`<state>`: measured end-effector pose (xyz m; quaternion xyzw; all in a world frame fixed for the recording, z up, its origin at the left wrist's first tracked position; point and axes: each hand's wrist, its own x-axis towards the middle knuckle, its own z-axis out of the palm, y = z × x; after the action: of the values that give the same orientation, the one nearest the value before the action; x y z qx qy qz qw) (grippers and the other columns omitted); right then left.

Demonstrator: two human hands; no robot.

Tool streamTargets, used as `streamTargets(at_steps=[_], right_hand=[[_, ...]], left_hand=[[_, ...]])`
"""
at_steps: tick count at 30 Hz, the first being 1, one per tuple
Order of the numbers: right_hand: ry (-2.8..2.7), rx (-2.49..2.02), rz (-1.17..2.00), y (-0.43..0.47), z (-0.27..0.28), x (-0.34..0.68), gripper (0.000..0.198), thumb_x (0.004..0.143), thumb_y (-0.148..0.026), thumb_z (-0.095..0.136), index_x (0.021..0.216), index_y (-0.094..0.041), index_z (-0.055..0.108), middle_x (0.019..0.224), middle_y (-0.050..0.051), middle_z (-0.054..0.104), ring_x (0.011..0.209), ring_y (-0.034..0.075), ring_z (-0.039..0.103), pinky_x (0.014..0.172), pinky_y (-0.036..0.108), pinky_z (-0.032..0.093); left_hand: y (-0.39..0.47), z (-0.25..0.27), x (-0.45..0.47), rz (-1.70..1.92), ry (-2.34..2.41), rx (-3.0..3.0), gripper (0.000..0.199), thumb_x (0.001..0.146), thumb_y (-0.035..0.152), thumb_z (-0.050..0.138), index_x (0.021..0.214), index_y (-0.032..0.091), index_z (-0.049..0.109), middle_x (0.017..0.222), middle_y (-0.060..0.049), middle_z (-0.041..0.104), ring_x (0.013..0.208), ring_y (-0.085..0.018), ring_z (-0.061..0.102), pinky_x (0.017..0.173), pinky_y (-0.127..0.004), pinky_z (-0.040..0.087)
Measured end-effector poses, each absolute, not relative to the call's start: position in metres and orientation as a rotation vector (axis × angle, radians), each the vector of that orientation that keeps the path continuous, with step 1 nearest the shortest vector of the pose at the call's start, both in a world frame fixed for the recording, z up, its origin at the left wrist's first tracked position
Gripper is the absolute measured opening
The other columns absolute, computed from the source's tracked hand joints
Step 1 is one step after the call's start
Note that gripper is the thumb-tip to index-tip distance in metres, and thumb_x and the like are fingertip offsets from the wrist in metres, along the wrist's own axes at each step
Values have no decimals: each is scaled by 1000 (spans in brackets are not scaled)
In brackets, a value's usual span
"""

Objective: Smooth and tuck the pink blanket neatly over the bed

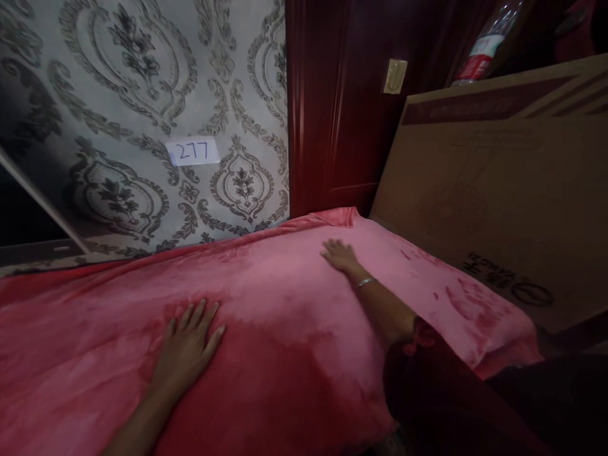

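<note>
A pink and red plush blanket [285, 304] is spread over a low surface along the wall, its far edge slightly rumpled. Flat on its nearer left part lies my left hand [190, 342], fingers spread. Farther away, near the blanket's far right corner, my right hand [339, 254] rests palm down with its fingers apart, a little blurred. Neither hand holds anything. A thin silver bracelet [367, 282] circles my right wrist, and a dark red sleeve covers that arm above it.
A large cardboard box [441, 190] stands against the blanket's right side, with a plastic bottle [484, 47] behind its top edge. A patterned wall bears a paper label [192, 151] reading 277. Beside it is a dark red wooden panel [332, 114].
</note>
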<state>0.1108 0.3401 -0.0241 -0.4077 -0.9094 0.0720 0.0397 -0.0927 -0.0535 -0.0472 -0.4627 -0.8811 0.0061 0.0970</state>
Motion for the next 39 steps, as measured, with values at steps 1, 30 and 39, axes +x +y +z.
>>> streamTargets(at_steps=[1,30,39], right_hand=[[-2731,-1382,215,358,-25,137,58,107,-45,29,160,-22,34,167,12,20,154,33,20,119,65,19],[-2854,-903,198,193,-51,89,54,107,-40,34,159,-24,38,167,10,25,154,30,21,122,58,21],[-2847,-886,77,200,-63,90,52,108,-40,33,157,-24,40,165,9,30,152,28,26,121,55,24]], left_hand=[[-54,-48,-94,19,-2607,-1370,67,96,48,32,155,17,45,162,-12,39,151,-34,33,120,-58,30],[-51,-31,-60,-202,-2539,-1685,58,103,43,38,156,19,41,164,-13,35,154,-31,26,127,-60,15],[46,-39,-62,-200,-2354,-2232,68,100,63,36,160,31,32,169,-10,24,156,-30,21,125,-62,13]])
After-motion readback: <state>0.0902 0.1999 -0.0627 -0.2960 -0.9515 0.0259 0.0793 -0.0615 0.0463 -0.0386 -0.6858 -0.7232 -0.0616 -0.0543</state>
